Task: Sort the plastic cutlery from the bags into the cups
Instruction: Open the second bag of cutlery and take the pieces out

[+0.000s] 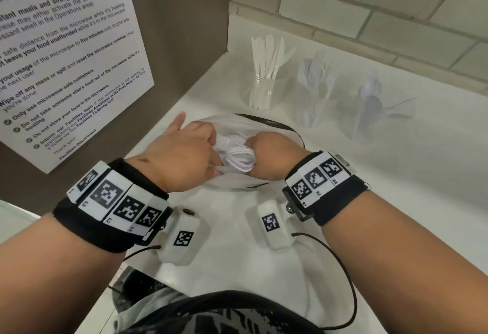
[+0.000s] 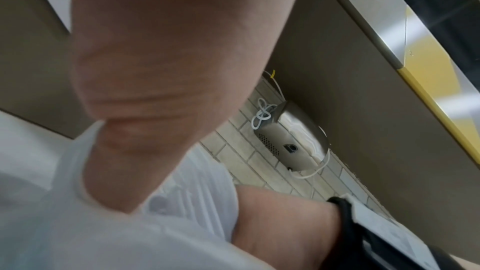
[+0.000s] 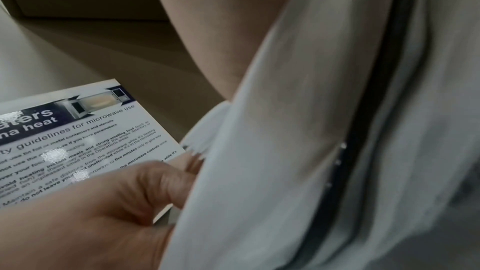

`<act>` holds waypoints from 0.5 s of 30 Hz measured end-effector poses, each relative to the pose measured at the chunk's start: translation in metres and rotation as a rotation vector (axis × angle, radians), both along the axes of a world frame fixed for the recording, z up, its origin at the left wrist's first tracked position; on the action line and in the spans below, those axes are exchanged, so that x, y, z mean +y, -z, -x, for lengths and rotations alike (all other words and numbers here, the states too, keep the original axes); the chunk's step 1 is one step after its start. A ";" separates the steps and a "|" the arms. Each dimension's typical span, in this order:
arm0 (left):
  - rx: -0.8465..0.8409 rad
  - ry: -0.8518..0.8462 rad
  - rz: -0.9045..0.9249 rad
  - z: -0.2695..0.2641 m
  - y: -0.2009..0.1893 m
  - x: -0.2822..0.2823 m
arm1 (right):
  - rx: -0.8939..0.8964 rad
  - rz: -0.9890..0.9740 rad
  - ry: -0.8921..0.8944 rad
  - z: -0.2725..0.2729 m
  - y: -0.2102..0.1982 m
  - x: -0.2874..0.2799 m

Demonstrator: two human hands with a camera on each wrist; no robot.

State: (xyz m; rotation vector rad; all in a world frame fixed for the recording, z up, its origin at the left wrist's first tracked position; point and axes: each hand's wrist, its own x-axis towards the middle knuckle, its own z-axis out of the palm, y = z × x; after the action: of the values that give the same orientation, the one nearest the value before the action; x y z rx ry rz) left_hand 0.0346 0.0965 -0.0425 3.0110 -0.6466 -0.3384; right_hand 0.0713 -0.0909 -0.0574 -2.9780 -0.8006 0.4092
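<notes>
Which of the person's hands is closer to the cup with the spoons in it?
The right hand. It grips the plastic bag just below and left of the spoon cup; the left hand holds the bag's other side, farther left.

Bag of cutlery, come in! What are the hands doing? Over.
Left hand and right hand both grip clear bag. White cutlery bundle inside. Three cups behind: knives, forks, spoons. Path clear.
</notes>
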 end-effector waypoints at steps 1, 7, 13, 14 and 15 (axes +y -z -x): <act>0.006 -0.029 -0.022 -0.001 -0.002 0.001 | 0.011 -0.015 -0.013 0.000 0.000 -0.002; 0.037 -0.050 -0.027 0.000 0.004 -0.001 | 0.077 -0.041 -0.049 0.006 -0.002 -0.009; 0.095 -0.099 -0.101 -0.008 -0.005 0.005 | 0.112 -0.072 -0.042 0.005 -0.007 -0.014; 0.088 -0.121 -0.090 -0.011 -0.006 0.004 | 0.101 -0.089 -0.034 0.005 -0.008 -0.014; 0.082 -0.136 -0.086 -0.012 -0.005 0.003 | 0.088 -0.094 -0.025 0.006 -0.008 -0.013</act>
State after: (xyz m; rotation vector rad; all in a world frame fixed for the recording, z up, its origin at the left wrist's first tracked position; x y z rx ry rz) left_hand 0.0470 0.0990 -0.0372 3.0809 -0.4290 -0.4919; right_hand 0.0651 -0.1039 -0.0494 -2.8442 -0.8244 0.4861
